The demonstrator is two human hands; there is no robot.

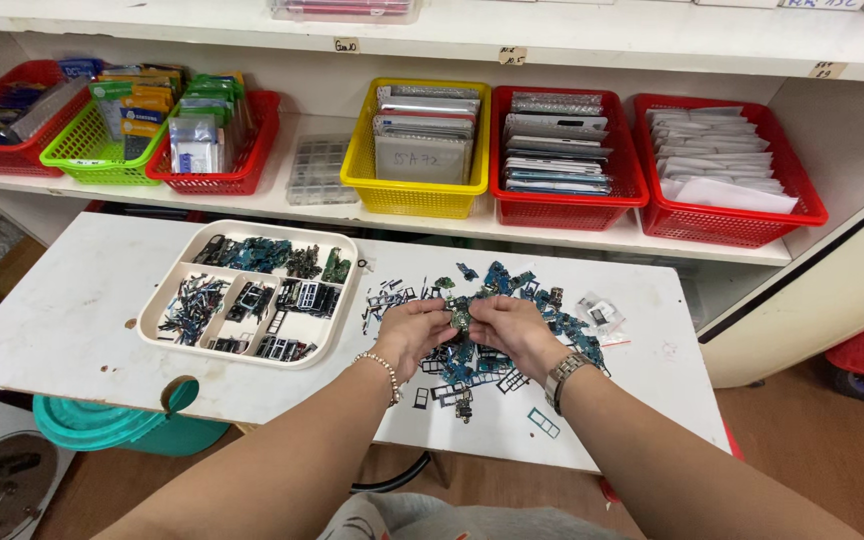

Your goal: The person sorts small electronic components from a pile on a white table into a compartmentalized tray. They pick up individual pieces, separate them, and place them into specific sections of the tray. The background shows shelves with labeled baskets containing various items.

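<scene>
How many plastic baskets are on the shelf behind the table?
6: red basket far left, green basket, red one, yellow basket centre, then two red baskets at right.

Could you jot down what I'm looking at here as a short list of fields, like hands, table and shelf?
left hand: grips a small circuit board, beaded bracelet on the wrist
right hand: pinches the same board, watch on the wrist
pile: loose blue-green boards and dark metal frames under the hands
sorting tray: cream, compartments with sorted parts, left of the pile
table: white, worn
shelf baskets: red, green, yellow basket, holding flat packets
</scene>
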